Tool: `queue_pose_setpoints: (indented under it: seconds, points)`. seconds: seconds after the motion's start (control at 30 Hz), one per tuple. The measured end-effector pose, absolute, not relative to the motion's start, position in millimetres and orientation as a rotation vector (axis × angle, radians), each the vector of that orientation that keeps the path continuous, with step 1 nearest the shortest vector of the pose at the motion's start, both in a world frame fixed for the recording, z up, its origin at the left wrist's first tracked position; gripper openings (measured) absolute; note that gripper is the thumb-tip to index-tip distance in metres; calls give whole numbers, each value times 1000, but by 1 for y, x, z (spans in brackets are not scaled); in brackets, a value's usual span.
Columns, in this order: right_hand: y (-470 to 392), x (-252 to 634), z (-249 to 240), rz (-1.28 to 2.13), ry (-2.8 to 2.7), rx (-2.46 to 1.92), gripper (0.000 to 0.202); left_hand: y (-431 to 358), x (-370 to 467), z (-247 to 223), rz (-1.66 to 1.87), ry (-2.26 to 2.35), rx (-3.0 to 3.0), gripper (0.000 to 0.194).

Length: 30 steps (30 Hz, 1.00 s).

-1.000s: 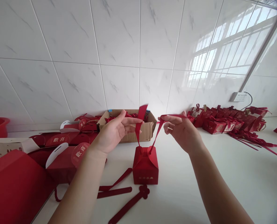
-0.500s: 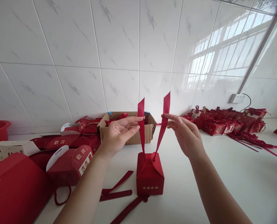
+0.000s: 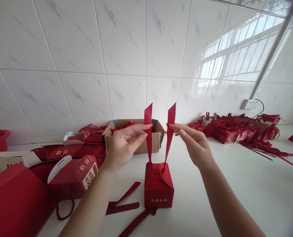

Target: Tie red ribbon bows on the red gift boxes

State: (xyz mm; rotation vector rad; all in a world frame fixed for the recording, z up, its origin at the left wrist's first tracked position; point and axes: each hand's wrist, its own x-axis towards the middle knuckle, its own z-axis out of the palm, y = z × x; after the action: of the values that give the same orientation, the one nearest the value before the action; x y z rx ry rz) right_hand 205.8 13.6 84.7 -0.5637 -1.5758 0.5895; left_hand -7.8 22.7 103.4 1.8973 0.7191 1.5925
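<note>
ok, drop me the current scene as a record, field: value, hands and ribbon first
left_hand: fingers hold left ribbon end, hand left of the ribbon
right_hand: fingers hold right ribbon end, hand right of the ribbon
ribbon_state: both ends raised from the box top, apart, no bow
center_box: small red box, upright, gold characters on front
behind: open cardboard carton, red items inside
near_left_of_box: loose dark red strips
far_right: group of red boxes
wall: white power strip
</note>
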Motion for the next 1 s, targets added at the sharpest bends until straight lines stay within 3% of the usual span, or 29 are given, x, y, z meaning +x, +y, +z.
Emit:
queue_pose_setpoints:
  seconds: [1.0]
  points:
    - [10,203,84,678,-1580,-516,23,10,-8,108,1641,814,1980,24]
